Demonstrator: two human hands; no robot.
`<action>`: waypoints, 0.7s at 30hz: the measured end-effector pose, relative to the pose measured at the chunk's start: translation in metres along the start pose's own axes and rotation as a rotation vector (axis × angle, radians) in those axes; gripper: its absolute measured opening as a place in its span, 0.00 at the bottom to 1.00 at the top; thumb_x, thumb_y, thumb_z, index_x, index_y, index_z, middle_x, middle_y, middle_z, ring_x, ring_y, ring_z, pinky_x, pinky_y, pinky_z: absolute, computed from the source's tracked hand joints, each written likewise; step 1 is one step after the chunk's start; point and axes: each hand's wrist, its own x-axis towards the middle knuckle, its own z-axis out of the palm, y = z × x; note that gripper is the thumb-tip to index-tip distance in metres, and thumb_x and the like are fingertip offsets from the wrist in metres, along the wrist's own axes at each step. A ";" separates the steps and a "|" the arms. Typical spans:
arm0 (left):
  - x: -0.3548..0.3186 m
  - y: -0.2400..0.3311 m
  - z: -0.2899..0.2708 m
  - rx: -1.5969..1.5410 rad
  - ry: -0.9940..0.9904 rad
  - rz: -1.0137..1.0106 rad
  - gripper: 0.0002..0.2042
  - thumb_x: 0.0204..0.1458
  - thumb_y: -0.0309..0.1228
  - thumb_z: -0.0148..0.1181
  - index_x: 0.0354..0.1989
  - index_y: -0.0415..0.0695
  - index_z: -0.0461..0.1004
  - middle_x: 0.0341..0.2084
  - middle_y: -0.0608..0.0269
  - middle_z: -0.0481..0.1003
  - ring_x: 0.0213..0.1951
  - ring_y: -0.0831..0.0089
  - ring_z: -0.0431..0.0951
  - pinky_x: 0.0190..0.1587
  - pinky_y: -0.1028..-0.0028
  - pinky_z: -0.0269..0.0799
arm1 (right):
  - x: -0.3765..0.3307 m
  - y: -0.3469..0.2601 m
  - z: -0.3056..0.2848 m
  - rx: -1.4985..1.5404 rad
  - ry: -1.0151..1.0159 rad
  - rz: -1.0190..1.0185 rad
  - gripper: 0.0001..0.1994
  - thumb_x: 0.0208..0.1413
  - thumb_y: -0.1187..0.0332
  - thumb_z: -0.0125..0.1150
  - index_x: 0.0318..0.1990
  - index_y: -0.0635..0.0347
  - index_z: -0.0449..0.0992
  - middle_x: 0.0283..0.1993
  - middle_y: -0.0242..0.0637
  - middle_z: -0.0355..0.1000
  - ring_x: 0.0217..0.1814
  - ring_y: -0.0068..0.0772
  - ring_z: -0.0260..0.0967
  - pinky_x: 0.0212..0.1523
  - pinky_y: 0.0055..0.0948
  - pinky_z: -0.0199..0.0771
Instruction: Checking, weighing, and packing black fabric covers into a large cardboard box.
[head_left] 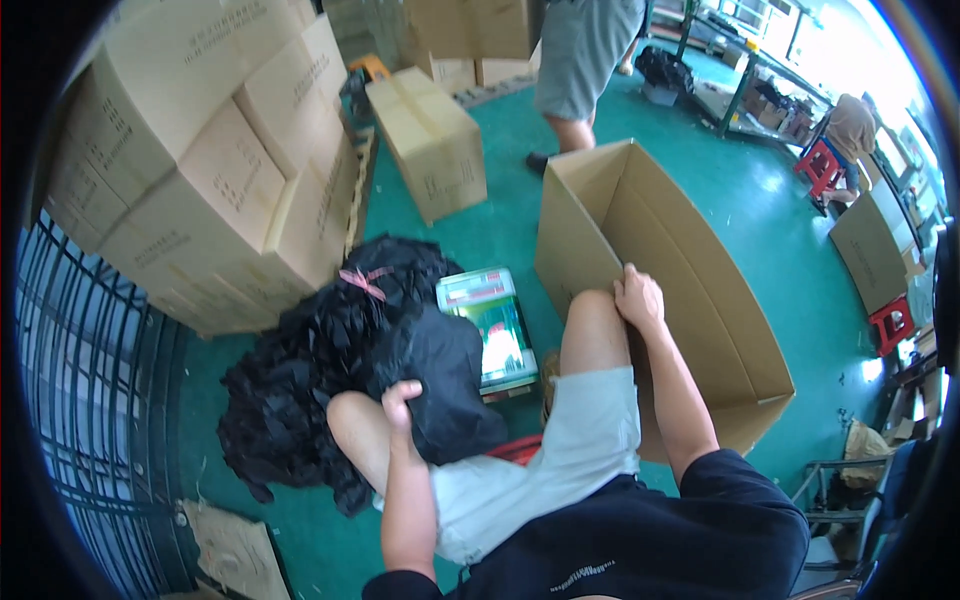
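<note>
At three o'clock from the middle of the view stands a large cardboard box (695, 275), plain brown, long and deep, its top open and upward. Its inside walls look bare and smooth, with a crease running lengthwise along the far one, and its edges bow in the fisheye view. The lower end comes close beside the person's right thigh.

The right hand (640, 300) is at the box's nearer long rim, just beside the right knee, its fingers bent at the edge; the thumb is not clear, so I cannot tell whether it pinches the board. Toward eight o'clock, the left hand (400, 402) is by the left knee against a full black bag (445, 375), thumb raised; the other fingers are mostly hidden, and I cannot tell whether they grip the plastic. The bag is dull, rounded and lightly wrinkled. Farther toward nine o'clock spreads a heap of crumpled black plastic (290, 375), with a pink tie (365, 284) at its upper part.

Close to the middle, toward one o'clock, a shiny green-and-white package (495, 335) lies between the bag and the box. At ten o'clock rises a stack of cartons (215, 190); at eleven, a closed, taped carton (430, 150) is on the green floor (510, 225). Near one o'clock, a person in grey shorts (590, 60) stands beyond the box; at two, another person sits near a red stool (822, 165).
</note>
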 end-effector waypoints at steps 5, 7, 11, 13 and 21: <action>-0.006 0.014 0.042 -0.057 -0.004 -0.032 0.32 0.33 0.26 0.54 0.53 0.27 0.69 0.49 0.44 0.75 0.48 0.52 0.77 0.57 0.60 0.73 | -0.007 -0.027 -0.021 0.129 0.338 -0.222 0.16 0.53 0.68 0.59 0.50 0.63 0.73 0.49 0.47 0.71 0.54 0.48 0.68 0.56 0.41 0.66; -0.006 0.013 0.047 -0.023 -0.045 -0.016 0.32 0.33 0.26 0.55 0.55 0.27 0.69 0.49 0.44 0.75 0.48 0.53 0.77 0.57 0.60 0.73 | -0.017 -0.046 -0.016 0.257 0.368 -0.283 0.16 0.55 0.67 0.59 0.50 0.62 0.73 0.49 0.45 0.72 0.53 0.46 0.68 0.55 0.41 0.66; -0.003 0.006 0.015 -0.055 -0.089 -0.122 0.34 0.32 0.26 0.55 0.56 0.28 0.67 0.50 0.45 0.74 0.49 0.52 0.77 0.57 0.59 0.72 | -0.040 -0.107 -0.002 1.000 -0.213 -0.098 0.20 0.58 0.62 0.61 0.56 0.59 0.71 0.56 0.41 0.70 0.60 0.39 0.65 0.61 0.37 0.62; -0.007 0.003 0.038 -0.109 -0.154 -0.066 0.36 0.30 0.26 0.55 0.57 0.29 0.67 0.51 0.45 0.74 0.51 0.51 0.76 0.59 0.59 0.71 | -0.039 -0.108 0.034 1.315 -0.507 -0.084 0.33 0.54 0.57 0.66 0.65 0.57 0.61 0.65 0.40 0.63 0.69 0.39 0.57 0.68 0.38 0.52; -0.032 0.003 0.083 -0.302 -0.299 -0.160 0.43 0.26 0.28 0.53 0.62 0.29 0.61 0.57 0.43 0.69 0.58 0.48 0.70 0.66 0.58 0.61 | -0.085 -0.104 0.073 2.053 -1.427 0.168 0.51 0.39 0.63 0.79 0.71 0.60 0.52 0.70 0.40 0.59 0.72 0.41 0.55 0.71 0.43 0.51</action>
